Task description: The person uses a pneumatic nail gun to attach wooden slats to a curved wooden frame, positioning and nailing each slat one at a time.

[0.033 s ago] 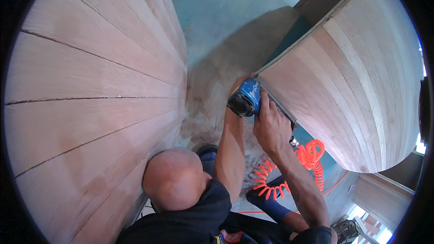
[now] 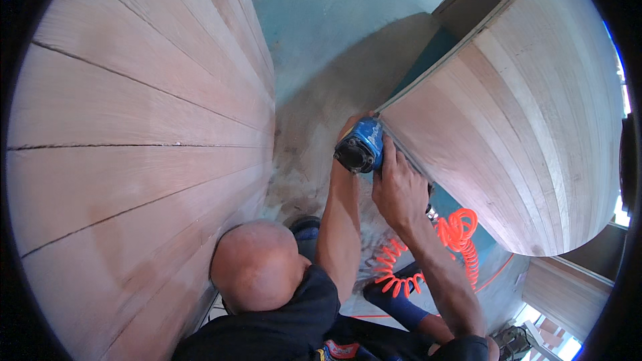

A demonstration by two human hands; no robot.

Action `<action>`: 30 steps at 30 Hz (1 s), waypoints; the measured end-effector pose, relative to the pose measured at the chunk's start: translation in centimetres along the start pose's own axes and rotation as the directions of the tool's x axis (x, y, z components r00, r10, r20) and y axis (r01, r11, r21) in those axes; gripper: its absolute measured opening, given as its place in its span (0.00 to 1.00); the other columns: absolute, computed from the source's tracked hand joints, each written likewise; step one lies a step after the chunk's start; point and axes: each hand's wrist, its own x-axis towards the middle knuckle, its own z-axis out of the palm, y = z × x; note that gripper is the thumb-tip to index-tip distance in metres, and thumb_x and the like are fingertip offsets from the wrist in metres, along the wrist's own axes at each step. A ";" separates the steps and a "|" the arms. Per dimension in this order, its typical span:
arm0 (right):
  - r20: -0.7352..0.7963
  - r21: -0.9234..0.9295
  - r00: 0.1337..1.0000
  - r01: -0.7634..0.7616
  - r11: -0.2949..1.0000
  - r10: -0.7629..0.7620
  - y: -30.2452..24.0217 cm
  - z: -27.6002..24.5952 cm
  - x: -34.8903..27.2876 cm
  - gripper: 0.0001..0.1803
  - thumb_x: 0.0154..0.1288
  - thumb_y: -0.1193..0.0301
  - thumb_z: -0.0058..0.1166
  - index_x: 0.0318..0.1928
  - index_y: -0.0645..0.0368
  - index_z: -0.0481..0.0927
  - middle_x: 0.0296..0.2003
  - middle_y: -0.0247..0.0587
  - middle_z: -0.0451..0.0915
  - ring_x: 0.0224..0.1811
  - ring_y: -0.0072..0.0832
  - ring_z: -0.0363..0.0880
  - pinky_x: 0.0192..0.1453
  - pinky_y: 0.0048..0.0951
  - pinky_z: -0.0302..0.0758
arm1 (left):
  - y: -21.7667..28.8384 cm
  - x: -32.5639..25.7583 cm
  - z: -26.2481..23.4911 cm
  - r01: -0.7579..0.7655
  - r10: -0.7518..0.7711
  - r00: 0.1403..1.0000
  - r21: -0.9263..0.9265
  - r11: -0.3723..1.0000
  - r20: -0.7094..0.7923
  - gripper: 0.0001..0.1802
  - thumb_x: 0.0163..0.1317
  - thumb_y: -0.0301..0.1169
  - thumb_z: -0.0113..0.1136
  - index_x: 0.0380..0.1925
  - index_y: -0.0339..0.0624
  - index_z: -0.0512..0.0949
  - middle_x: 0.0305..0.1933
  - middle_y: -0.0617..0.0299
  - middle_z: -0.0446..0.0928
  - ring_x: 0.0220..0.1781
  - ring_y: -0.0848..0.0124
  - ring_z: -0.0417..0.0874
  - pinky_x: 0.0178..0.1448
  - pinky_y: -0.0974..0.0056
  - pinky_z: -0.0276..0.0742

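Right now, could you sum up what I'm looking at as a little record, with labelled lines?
Right hand: wrapped around a blue tool
Left hand: behind the tool, mostly hidden, grip unclear
Tool position: close by the edge of a curved wooden shell
Hose: orange hose, coiled, near the right forearm
Left side: pale wooden boards with dark seams
Ground: greenish-grey floor, partly in shadow

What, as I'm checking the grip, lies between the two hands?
The head view shows a blue tool between the left hand and the right hand.
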 end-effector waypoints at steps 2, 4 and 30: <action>-0.076 0.101 0.995 0.072 0.992 -0.064 0.0 -0.4 -0.4 0.35 0.57 0.74 0.58 0.68 0.58 0.65 0.43 0.57 0.82 0.39 0.55 0.84 0.42 0.51 0.81 | 0.8 0.9 -1.9 0.071 -0.069 0.993 -0.017 0.997 0.092 0.16 0.66 0.42 0.61 0.41 0.39 0.79 0.38 0.58 0.80 0.41 0.64 0.82 0.45 0.58 0.80; -0.009 0.162 0.999 0.040 0.986 -0.039 0.5 -2.7 -1.6 0.37 0.55 0.75 0.59 0.68 0.58 0.66 0.46 0.58 0.82 0.42 0.57 0.83 0.46 0.53 0.81 | 0.7 1.0 -1.9 0.114 -0.114 0.986 0.002 0.993 0.122 0.16 0.66 0.42 0.61 0.41 0.39 0.79 0.38 0.58 0.80 0.41 0.63 0.82 0.45 0.58 0.80; -0.233 -0.217 0.972 -0.089 0.972 0.037 4.7 -16.0 -3.8 0.41 0.44 0.74 0.73 0.64 0.48 0.75 0.41 0.47 0.87 0.44 0.47 0.87 0.45 0.43 0.80 | -0.3 0.1 2.9 0.077 -0.142 0.938 -0.208 0.975 -0.318 0.14 0.61 0.45 0.68 0.34 0.50 0.77 0.30 0.68 0.70 0.38 0.71 0.72 0.47 0.62 0.72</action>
